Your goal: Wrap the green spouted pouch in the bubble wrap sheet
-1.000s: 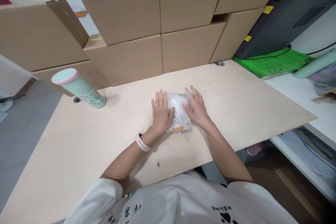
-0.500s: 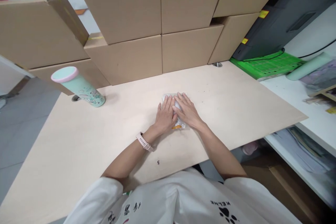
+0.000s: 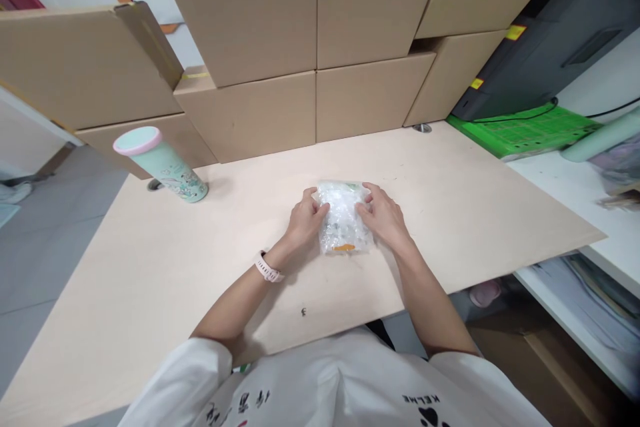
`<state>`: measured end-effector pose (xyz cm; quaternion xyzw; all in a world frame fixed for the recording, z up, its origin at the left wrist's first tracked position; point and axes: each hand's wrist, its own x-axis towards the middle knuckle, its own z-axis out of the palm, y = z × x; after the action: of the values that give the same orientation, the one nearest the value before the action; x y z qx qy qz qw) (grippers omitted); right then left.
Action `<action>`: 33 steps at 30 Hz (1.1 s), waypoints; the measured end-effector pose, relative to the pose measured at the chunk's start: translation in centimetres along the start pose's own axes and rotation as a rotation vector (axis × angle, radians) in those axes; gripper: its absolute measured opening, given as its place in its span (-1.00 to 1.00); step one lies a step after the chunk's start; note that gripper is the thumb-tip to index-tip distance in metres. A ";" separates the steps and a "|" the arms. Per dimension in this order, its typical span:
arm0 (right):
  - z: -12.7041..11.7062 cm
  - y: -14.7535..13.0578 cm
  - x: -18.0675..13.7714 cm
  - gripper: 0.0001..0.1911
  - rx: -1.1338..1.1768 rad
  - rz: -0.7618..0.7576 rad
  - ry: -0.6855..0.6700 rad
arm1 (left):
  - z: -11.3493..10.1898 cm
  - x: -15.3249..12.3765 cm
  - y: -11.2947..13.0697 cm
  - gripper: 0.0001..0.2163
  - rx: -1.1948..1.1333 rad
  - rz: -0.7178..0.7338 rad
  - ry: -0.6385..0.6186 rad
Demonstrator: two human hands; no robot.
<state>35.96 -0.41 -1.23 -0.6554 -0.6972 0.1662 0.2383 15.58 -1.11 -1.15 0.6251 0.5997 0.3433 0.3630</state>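
A flat packet in clear bubble wrap lies on the pale wooden table, with an orange patch at its near end and a little green at its far end. My left hand grips its left edge, thumb on top and fingers curled at the side. On the opposite edge, my right hand holds it the same way, its thumb over the wrap. What the wrap contains cannot be made out. A pale pink watch band circles my left wrist.
A mint tumbler with a pink rim stands at the table's left. Cardboard boxes are stacked along the back. To the right are a green plastic crate, a dark grey case and a white shelf.
Both hands lay flat over the packet before. Now they have moved apart to its left and right edges and grip it there, so its top shows. The view has shifted slightly.
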 end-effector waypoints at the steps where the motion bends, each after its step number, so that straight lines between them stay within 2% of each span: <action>1: 0.1 0.2 0.1 -0.42 0.002 -0.016 0.008 | 0.2 -0.1 -0.1 -0.50 -0.016 0.018 0.004; 3: 0.3 0.6 0.3 -0.38 0.043 -0.028 0.036 | 0.3 -0.2 0.0 -0.50 -0.041 0.051 0.012; 5: 0.3 0.8 0.5 -0.41 0.199 -0.008 0.064 | 0.3 -0.3 0.2 -0.49 -0.062 0.086 0.041; 8: -0.3 1.0 0.7 -0.47 0.664 -0.014 0.091 | 0.0 0.0 0.3 -0.43 -0.184 0.122 0.125; 10: -1.0 1.1 0.7 -0.45 0.950 -0.070 0.080 | -0.1 0.3 0.1 -0.40 -0.322 0.088 0.109; 12: -1.6 1.3 0.5 -0.46 1.081 -0.123 0.037 | 0.0 0.6 -0.4 -0.43 -0.401 -0.012 0.068; 16: -1.9 1.6 0.5 -0.49 1.088 -0.147 -0.024 | 0.3 0.8 -0.8 -0.52 -0.398 -0.201 0.131; 20: -1.7 1.6 0.4 -0.47 1.106 -0.088 0.021 | -0.1 0.6 0.0 -0.60 -0.449 -0.196 0.189; 23: -1.8 1.5 0.2 -0.51 1.139 -0.103 0.027 | -0.8 0.4 0.8 -0.62 -0.347 -0.121 0.256; 26: -2.1 2.2 0.3 -0.57 1.163 -0.140 0.087 | -1.1 0.0 1.1 -0.58 -0.112 0.069 0.415; 27: -2.1 2.6 0.5 -0.58 1.171 -0.140 0.131 | -1.0 -0.2 1.2 -0.59 -0.023 0.154 0.420; 28: -2.2 3.0 0.7 -0.59 1.184 -0.132 0.184 | -0.8 -0.5 1.2 -0.61 0.065 0.244 0.370; 30: -2.4 3.8 1.1 -0.59 1.221 -0.117 0.275 | 0.0 -1.0 1.3 -0.66 0.227 0.400 0.147; 31: -2.4 4.0 1.2 -0.59 1.234 -0.116 0.295 | 0.5 -1.3 1.4 -0.65 0.300 0.443 0.010; 33: -2.5 4.0 1.1 -0.60 1.230 -0.121 0.265 | 1.4 -1.9 1.6 -0.55 0.418 0.427 -0.222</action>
<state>40.65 0.83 -1.26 -0.3732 -0.4745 0.4402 0.6647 17.49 -3.10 -0.49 0.8316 0.4691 0.2108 0.2096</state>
